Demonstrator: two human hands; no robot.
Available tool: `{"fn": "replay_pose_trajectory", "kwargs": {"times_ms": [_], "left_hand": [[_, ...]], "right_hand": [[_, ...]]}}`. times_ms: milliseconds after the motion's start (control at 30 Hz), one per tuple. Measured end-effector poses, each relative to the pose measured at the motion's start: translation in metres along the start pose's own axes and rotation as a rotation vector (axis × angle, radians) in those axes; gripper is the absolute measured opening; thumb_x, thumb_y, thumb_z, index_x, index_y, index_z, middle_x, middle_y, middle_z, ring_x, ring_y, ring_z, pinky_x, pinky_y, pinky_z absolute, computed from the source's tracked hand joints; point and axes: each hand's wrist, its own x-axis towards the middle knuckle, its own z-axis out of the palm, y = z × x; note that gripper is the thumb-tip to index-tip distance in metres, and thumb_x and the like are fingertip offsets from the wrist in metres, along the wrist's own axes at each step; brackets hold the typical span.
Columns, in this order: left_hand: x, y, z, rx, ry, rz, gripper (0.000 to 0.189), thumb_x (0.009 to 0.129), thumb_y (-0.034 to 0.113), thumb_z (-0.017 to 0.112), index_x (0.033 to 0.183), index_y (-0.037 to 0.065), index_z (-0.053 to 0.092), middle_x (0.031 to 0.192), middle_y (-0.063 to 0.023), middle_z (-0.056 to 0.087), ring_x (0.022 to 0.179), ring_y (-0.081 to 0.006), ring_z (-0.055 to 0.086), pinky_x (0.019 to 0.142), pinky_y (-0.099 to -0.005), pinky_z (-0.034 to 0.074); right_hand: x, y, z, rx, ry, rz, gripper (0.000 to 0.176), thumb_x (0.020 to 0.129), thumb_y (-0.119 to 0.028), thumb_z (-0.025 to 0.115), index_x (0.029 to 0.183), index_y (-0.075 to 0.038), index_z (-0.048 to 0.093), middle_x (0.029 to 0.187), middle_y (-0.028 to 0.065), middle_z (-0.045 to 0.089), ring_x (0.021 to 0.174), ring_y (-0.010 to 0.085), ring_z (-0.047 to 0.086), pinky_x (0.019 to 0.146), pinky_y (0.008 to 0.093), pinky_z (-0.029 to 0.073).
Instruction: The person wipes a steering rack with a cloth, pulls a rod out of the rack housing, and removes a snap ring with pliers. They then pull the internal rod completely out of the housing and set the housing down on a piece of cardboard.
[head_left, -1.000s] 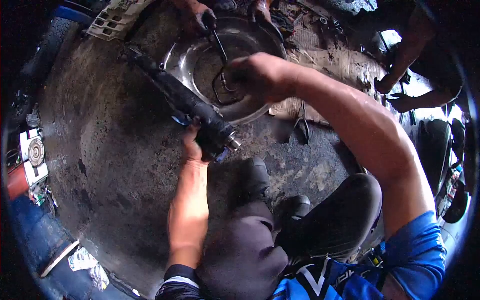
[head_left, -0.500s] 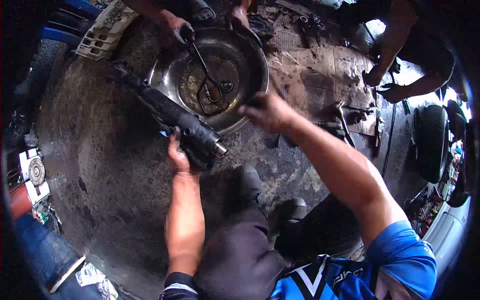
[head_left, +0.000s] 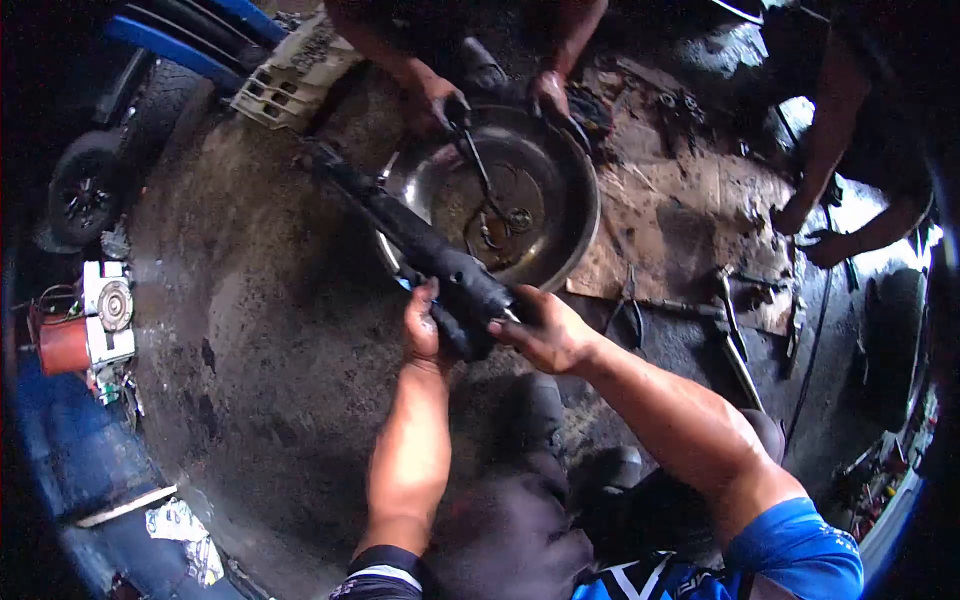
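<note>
A long black greasy steering rack (head_left: 400, 222) lies slanted across the oily floor, its far end near a white crate. My left hand (head_left: 422, 325) grips the rack's thick near end from the left side. My right hand (head_left: 545, 330) has closed over the metal shaft end on the right, covering it. Behind the rack stands a large round metal basin (head_left: 575, 175) holding a bent rod and small parts. Another person's two hands rest on the basin's far rim, one holding a black-handled tool (head_left: 470, 135).
Stained cardboard (head_left: 690, 200) lies right of the basin with pliers (head_left: 630, 305) and wrenches (head_left: 735, 340) at its near edge. A second person's arms (head_left: 830, 210) work at the far right. A white crate (head_left: 290, 75), a tyre (head_left: 85, 195) and a red-white part (head_left: 85, 335) sit on the left.
My right hand came back from the basin down to the rack's shaft end and closed on it. The view shifted, so the basin and rack now sit further right. My left hand kept its grip.
</note>
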Motion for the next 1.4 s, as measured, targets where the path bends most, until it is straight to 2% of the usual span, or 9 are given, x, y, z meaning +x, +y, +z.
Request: {"fn": "replay_pose_trajectory", "kwargs": {"times_ms": [233, 300, 433, 500, 533, 733, 1033, 1167, 1400], "left_hand": [[0.032, 0.052, -0.007, 0.015, 0.137, 0.068, 0.033, 0.077, 0.027, 0.060, 0.102, 0.005, 0.061, 0.094, -0.0083, 0.065, 0.087, -0.0261, 0.062, 0.086, -0.0393, 0.048], [0.040, 0.081, -0.009, 0.339, 0.378, 0.249, 0.028, 0.075, 0.031, 0.059, 0.090, 0.008, 0.060, 0.081, -0.0070, 0.061, 0.071, -0.0253, 0.058, 0.068, -0.0405, 0.050], [0.074, 0.108, -0.015, 0.364, 0.296, 0.217, 0.038, 0.080, 0.037, 0.057, 0.104, 0.008, 0.060, 0.093, -0.0075, 0.064, 0.085, -0.0260, 0.061, 0.082, -0.0405, 0.050], [0.112, 0.117, -0.056, -0.360, -0.629, -0.139, 0.049, 0.085, 0.048, 0.053, 0.116, 0.010, 0.057, 0.105, -0.0069, 0.063, 0.097, -0.0257, 0.060, 0.091, -0.0401, 0.046], [0.112, 0.101, -0.037, 0.101, 0.039, 0.277, 0.054, 0.088, 0.054, 0.048, 0.121, 0.012, 0.055, 0.111, -0.0066, 0.061, 0.101, -0.0252, 0.058, 0.092, -0.0400, 0.045], [0.134, 0.090, -0.028, -0.002, 0.090, 0.339, 0.050, 0.089, 0.048, 0.049, 0.117, 0.007, 0.055, 0.106, -0.0087, 0.061, 0.097, -0.0287, 0.059, 0.089, -0.0431, 0.046], [0.109, 0.070, 0.004, 0.219, 0.162, 0.240, 0.040, 0.082, 0.039, 0.055, 0.099, 0.002, 0.058, 0.087, -0.0125, 0.064, 0.081, -0.0303, 0.062, 0.079, -0.0436, 0.050], [0.089, 0.047, 0.023, 0.178, 0.141, 0.162, 0.040, 0.078, 0.039, 0.061, 0.097, 0.005, 0.059, 0.086, -0.0084, 0.063, 0.079, -0.0254, 0.062, 0.076, -0.0396, 0.051], [0.107, -0.009, 0.012, 0.012, 0.428, 0.028, 0.038, 0.075, 0.030, 0.071, 0.099, 0.004, 0.057, 0.090, -0.0068, 0.060, 0.078, -0.0216, 0.060, 0.073, -0.0367, 0.051]], "right_hand": [[0.001, 0.007, -0.002, 0.121, -0.013, -0.026, 0.034, 0.086, -0.027, 0.067, 0.101, 0.000, 0.052, 0.076, -0.0002, 0.052, 0.069, 0.0088, 0.046, 0.059, 0.0261, 0.040], [0.001, 0.009, 0.000, 0.210, -0.014, 0.019, 0.035, 0.085, -0.027, 0.068, 0.101, 0.000, 0.052, 0.078, 0.0002, 0.053, 0.070, 0.0091, 0.046, 0.059, 0.0260, 0.040], [-0.007, -0.020, -0.010, 0.275, -0.052, 0.171, 0.042, 0.085, -0.024, 0.068, 0.113, 0.002, 0.051, 0.082, 0.0008, 0.054, 0.070, 0.0093, 0.048, 0.060, 0.0255, 0.040], [-0.004, -0.014, -0.011, 0.253, -0.059, 0.135, 0.042, 0.086, -0.027, 0.067, 0.113, 0.002, 0.051, 0.082, 0.0051, 0.059, 0.072, 0.0134, 0.055, 0.061, 0.0288, 0.045], [-0.003, -0.009, -0.013, 0.233, -0.064, 0.097, 0.043, 0.086, -0.029, 0.065, 0.113, 0.001, 0.052, 0.082, 0.0094, 0.063, 0.073, 0.0174, 0.062, 0.063, 0.0321, 0.050], [0.000, -0.005, -0.028, 0.133, -0.039, 0.065, 0.056, 0.084, -0.035, 0.066, 0.120, 0.004, 0.049, 0.106, 0.0187, 0.063, 0.103, 0.0266, 0.058, 0.091, 0.0356, 0.043], [-0.002, 0.023, -0.067, 0.326, -0.102, 0.201, 0.060, 0.082, -0.030, 0.071, 0.127, 0.002, 0.048, 0.100, 0.0079, 0.063, 0.078, 0.0127, 0.056, 0.065, 0.0279, 0.048], [-0.015, 0.060, -0.104, 0.250, -0.113, 0.237, 0.067, 0.080, -0.034, 0.072, 0.128, 0.005, 0.047, 0.112, 0.0117, 0.061, 0.101, 0.0211, 0.055, 0.093, 0.0340, 0.042], [-0.036, 0.049, -0.153, 0.684, -0.047, 0.275, 0.061, 0.079, -0.021, 0.070, 0.129, 0.003, 0.046, 0.114, 0.0108, 0.057, 0.100, 0.0224, 0.055, 0.086, 0.0364, 0.046]]}}
